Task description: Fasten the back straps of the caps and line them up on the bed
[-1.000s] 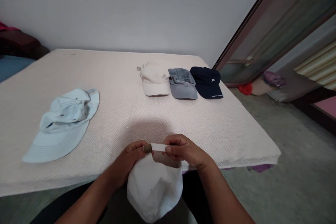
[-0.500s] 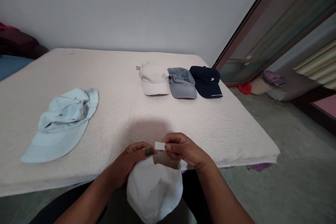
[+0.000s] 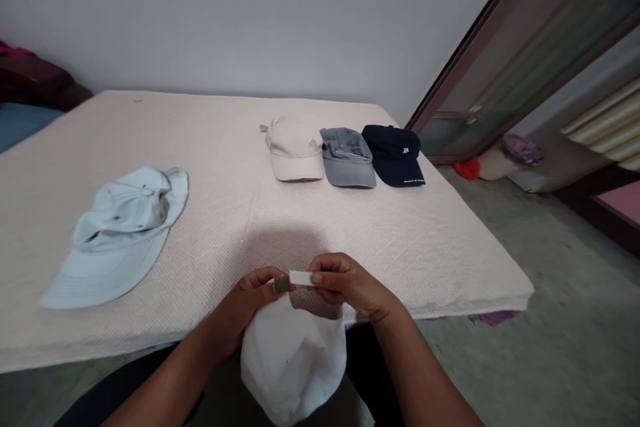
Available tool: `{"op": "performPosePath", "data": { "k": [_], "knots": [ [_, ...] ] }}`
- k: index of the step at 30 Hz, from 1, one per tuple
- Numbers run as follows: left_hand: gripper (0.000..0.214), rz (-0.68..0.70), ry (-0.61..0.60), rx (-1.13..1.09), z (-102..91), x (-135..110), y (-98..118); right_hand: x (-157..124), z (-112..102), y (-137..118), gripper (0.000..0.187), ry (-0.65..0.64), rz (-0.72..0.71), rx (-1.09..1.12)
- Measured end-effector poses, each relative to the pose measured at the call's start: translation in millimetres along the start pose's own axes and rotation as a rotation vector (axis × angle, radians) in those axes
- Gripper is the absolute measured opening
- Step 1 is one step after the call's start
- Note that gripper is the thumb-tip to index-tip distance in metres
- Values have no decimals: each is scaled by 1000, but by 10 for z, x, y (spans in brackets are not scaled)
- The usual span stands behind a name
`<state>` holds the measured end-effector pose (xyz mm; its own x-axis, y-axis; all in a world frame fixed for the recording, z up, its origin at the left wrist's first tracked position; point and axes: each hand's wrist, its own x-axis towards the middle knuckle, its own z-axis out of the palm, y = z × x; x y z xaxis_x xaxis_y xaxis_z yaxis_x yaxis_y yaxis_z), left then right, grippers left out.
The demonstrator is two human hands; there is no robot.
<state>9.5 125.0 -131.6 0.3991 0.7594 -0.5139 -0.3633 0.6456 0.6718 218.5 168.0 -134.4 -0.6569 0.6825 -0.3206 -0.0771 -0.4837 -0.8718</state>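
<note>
A white cap (image 3: 293, 360) hangs between my hands at the near edge of the bed, its back opening facing away from me. With fingers closed, my left hand (image 3: 257, 293) grips the left side of that opening and a brass-coloured buckle (image 3: 281, 283). Pinched in my right hand (image 3: 345, 283) is the cap's white strap (image 3: 300, 278), its free end pointing left against the buckle. Whether the strap's tip sits inside the buckle, I cannot tell. The cap's brim is out of sight.
On the bed's white cover (image 3: 215, 140), a light blue cap (image 3: 125, 220) lies at left. Toward the back right sit a beige cap (image 3: 295, 147), a grey cap (image 3: 347, 157) and a navy cap (image 3: 393, 153), side by side. A wall (image 3: 225, 20) stands behind.
My right hand has brought the strap's end leftward, from just short of the buckle to meeting it. The buckle has turned slightly in my left fingers. The other caps have stayed put.
</note>
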Motion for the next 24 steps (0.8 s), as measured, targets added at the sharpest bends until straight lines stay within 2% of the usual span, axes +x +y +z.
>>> {"op": "performPosePath", "data": {
  "k": [8,16,24],
  "knots": [
    [13,6,-9,-25,-21,13,-13,11,37,24,19,-25,-6,5],
    [12,-3,4,35,-21,8,-19,-17,28,5,21,-34,17,5],
    [17,-29,-34,79,-1,-10,1,-15,29,-17,18,-28,21,-12]
  ]
}}
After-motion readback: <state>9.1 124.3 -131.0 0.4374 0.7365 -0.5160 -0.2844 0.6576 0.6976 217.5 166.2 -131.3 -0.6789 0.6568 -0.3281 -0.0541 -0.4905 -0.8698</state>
